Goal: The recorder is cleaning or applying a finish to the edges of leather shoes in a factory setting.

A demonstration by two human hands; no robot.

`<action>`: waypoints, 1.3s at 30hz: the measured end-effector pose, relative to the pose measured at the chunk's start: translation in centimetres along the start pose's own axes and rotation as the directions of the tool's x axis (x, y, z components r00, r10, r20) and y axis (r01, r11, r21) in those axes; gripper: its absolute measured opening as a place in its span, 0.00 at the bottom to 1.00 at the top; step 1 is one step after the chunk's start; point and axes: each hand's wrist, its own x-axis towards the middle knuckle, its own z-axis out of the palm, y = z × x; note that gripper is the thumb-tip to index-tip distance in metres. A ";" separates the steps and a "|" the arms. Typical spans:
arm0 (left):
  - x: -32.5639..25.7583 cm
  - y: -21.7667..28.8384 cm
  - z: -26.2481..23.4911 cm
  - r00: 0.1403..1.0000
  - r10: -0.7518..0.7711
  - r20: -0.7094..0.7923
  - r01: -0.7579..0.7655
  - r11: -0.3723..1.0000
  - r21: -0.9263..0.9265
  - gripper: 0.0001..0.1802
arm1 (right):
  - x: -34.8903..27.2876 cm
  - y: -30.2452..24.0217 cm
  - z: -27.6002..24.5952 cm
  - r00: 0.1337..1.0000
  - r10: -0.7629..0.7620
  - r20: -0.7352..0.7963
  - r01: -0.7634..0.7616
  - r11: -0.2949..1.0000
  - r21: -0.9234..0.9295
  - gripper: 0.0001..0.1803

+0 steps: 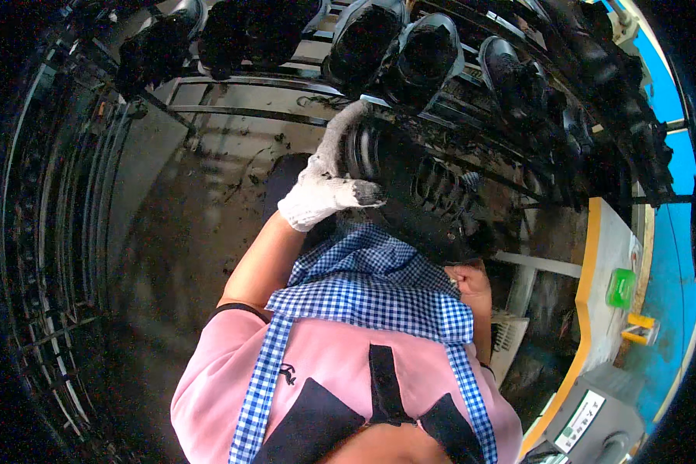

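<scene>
My left hand (322,193) wears a white knitted glove and grips a black lace-up boot (417,193) at its upper end, the gloved fingers wrapped over the boot's rim. My bare right hand (469,284) is curled into a fist against the boot's lower end, just above my blue-and-white checked apron (371,298). The boot lies tilted across my lap, laces facing right. What the right fingers enclose is hidden by the boot.
A metal rack (247,116) ahead carries several black boots (425,54) on pegs. At the right stands a table with an orange edge (588,271), bearing a green box (619,288) and a yellow item (639,327). A grey machine (595,421) sits lower right.
</scene>
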 end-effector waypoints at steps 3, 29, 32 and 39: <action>0.0 0.3 0.0 0.998 -0.047 -0.041 0.051 0.992 0.111 0.59 | -1.3 1.2 -1.5 0.976 0.180 -0.119 -0.162 0.976 0.147 0.14; -0.3 -2.2 1.4 0.936 -0.298 0.187 0.316 0.946 -0.074 0.44 | 2.6 -8.8 6.7 0.544 -0.585 -0.602 0.559 0.787 -0.260 0.45; -0.4 -3.5 6.0 0.956 -0.191 0.222 0.215 0.972 -0.089 0.46 | 3.2 -7.4 10.4 0.676 -0.638 -0.369 0.530 0.769 -0.358 0.49; 0.5 -2.3 9.7 0.841 -0.255 0.477 0.319 0.946 -0.056 0.44 | 0.3 -13.9 9.0 0.366 -0.743 -0.561 0.693 0.619 -0.369 0.42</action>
